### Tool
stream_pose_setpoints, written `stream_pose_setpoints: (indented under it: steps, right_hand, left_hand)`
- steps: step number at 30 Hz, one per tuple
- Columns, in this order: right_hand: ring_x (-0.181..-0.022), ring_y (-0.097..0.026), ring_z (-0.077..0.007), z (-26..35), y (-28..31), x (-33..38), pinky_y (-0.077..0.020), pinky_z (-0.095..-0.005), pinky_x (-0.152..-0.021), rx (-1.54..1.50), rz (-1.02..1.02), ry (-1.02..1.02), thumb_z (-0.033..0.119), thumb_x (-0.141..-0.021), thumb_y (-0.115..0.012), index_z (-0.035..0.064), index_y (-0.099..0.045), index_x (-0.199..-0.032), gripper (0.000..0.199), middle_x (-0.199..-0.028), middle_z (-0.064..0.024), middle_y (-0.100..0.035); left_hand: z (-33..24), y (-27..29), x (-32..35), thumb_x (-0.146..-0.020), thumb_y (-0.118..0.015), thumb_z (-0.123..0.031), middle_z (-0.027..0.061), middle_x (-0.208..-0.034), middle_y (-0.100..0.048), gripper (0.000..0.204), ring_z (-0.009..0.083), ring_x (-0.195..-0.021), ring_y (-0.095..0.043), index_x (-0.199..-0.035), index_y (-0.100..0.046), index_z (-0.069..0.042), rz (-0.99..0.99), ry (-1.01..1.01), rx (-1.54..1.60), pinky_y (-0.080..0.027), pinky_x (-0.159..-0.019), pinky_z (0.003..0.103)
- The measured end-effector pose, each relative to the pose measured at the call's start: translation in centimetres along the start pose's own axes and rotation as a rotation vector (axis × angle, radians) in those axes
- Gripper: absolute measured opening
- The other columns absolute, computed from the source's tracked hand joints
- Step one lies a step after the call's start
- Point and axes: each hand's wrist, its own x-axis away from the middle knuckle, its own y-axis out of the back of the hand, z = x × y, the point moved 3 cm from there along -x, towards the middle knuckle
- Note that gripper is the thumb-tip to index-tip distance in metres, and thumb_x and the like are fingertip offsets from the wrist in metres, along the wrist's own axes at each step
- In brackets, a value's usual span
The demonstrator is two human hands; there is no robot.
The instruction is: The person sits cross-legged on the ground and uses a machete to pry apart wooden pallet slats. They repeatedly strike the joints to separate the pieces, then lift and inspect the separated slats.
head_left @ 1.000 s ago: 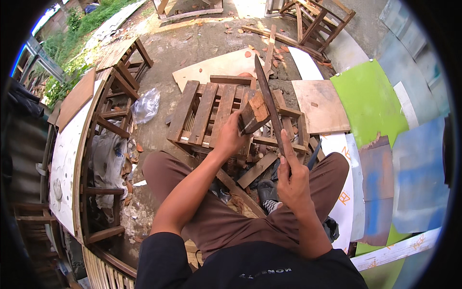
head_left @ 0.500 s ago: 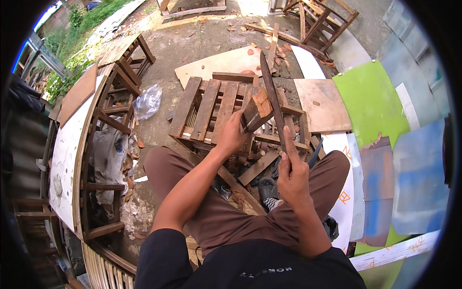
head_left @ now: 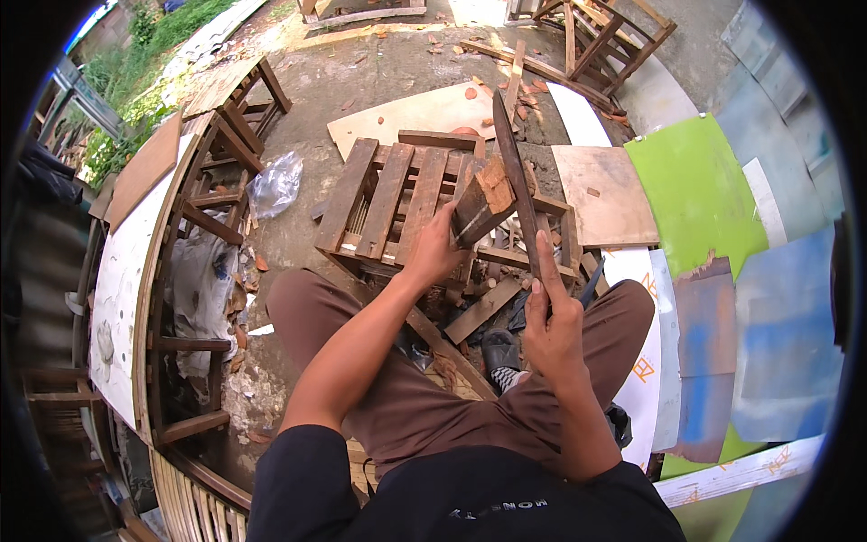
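Observation:
My left hand [head_left: 433, 250] is closed round a short wood block [head_left: 480, 208] and tilts it above a slatted wooden stand [head_left: 424, 194]. The block's upper end is pale and freshly cut; its sides are dark. In my closed right hand [head_left: 554, 330] is a machete [head_left: 513, 163] with a long dark blade pointing away from me. The index finger stretches along it, and the grip is hidden by the palm. The blade stands close beside the block's cut end; whether they touch I cannot tell. Both hands are above my spread knees.
Wood offcuts [head_left: 483, 310] and chips lie below the stand. To the left are a long white-topped bench [head_left: 122, 298] and a clear plastic bag [head_left: 275, 185]. A plywood sheet [head_left: 406, 122] lies beyond the stand. Panels, one green [head_left: 700, 181], cover the right side.
The block and the machete have shifted very slightly relative to each other. Both hands keep their hold, and the view has moved a little.

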Motion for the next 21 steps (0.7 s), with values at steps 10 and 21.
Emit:
stream_pose_setpoints:
  steps: [10, 21]
  right_hand:
    - [-0.065, -0.065, -0.026, 0.7, 0.9, 1.2, -0.0531, -0.0353, -0.066, -0.057, -0.131, 0.051, -0.005, -0.105, -0.048, 0.0083, -0.041, -0.166, 0.064, -0.149, -0.0198, -0.064]
    - [-0.062, -0.062, -0.0202, -0.2, 0.3, 0.4, -0.0508, -0.0354, -0.063, -0.074, -0.044, 0.07, -0.006, -0.104, -0.047, 0.0125, -0.04, -0.168, 0.066, -0.15, -0.0208, -0.063]
  left_hand:
    - [-0.4, 0.3, -0.8, -0.081, -0.088, -0.01, 0.0245, -0.129, -0.068, 0.073, 0.0466, -0.124, -0.063, -0.144, -0.052, -0.005, -0.152, -0.155, 0.015, -0.053, -0.102, 0.049]
    - [0.1, 0.0, -1.6, -0.077, -0.094, -0.016, 0.0242, -0.127, -0.07, 0.078, 0.0442, -0.12, -0.067, -0.142, -0.055, -0.001, -0.079, -0.034, 0.028, -0.054, -0.101, 0.047]
